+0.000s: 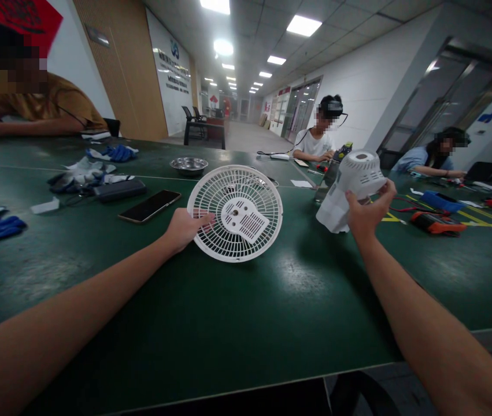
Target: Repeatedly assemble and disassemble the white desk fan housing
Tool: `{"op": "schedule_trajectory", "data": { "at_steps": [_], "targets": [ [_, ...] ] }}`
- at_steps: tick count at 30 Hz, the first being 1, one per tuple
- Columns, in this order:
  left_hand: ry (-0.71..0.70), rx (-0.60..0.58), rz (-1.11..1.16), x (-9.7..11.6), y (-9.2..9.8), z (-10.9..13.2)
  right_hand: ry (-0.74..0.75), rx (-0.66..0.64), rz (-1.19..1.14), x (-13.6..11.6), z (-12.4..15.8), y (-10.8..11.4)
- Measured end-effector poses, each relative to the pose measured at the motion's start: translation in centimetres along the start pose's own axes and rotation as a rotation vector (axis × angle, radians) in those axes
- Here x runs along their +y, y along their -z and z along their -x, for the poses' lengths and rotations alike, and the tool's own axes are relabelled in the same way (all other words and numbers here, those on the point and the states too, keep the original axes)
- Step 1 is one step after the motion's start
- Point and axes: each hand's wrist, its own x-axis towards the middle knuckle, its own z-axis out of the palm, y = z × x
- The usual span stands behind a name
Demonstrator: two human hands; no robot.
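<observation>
My left hand (184, 229) grips the left rim of a round white fan grille (237, 212), holding it tilted up from the green table (237, 323). My right hand (367, 214) is closed around a white fan motor housing with its stand (352, 185), lifted above the table to the right of the grille. The two parts are apart, with a gap of table between them.
A black phone (150, 206) and a dark case (119, 189) lie to the left, with blue gloves (118, 152) and a metal bowl (189, 165) farther back. Red and orange tools (439, 223) lie to the right. Three other people sit around the table.
</observation>
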Motion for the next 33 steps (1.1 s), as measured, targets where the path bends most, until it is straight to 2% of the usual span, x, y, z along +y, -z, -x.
{"op": "schedule_trajectory", "data": {
  "at_steps": [2,4,8,12,15,18,20,22,24,26,28,29,31,33],
  "targets": [
    [-0.007,0.005,-0.016,0.1,0.0,0.1,0.089,0.035,0.016,-1.4,0.4,0.1],
    [-0.019,0.010,-0.034,0.2,-0.1,0.1,0.127,-0.006,-0.016,-2.8,1.2,-0.3],
    [-0.029,0.009,-0.052,0.2,-0.1,0.1,0.067,-0.294,-0.106,-4.8,4.2,-2.2],
    [-0.019,0.004,-0.025,0.0,0.0,0.0,-0.033,-0.582,-0.083,-5.5,7.6,-4.3],
    [-0.020,0.003,-0.018,-0.1,0.0,-0.1,-0.081,-0.726,-0.015,-5.3,8.9,-5.3],
    [-0.041,0.013,-0.034,0.0,-0.1,0.0,-0.065,-0.831,0.089,-5.0,9.2,-5.7],
    [-0.057,0.026,-0.044,0.2,-0.2,0.2,-0.011,-0.872,0.158,-5.0,9.1,-5.8],
    [-0.065,0.038,-0.049,0.5,-0.4,0.5,0.051,-0.849,0.184,-5.3,8.9,-5.5],
    [-0.072,0.051,-0.062,0.8,-0.5,0.7,0.120,-0.758,0.108,-6.1,8.7,-4.9],
    [-0.099,0.063,-0.089,1.0,-0.6,0.9,0.141,-0.682,-0.077,-7.4,8.7,-4.2],
    [-0.158,0.073,-0.123,1.1,-0.5,1.0,0.025,-0.726,-0.335,-9.0,9.1,-3.5],
    [-0.196,0.078,-0.145,1.2,-0.5,1.1,-0.096,-0.804,-0.479,-9.8,9.5,-3.2],
    [-0.275,0.096,-0.207,1.3,-0.4,1.4,-0.374,-1.047,-0.759,-11.5,10.7,-2.8],
    [-0.351,0.117,-0.283,1.5,-0.3,1.7,-0.585,-1.328,-0.925,-13.1,12.0,-2.5]
  ]
}}
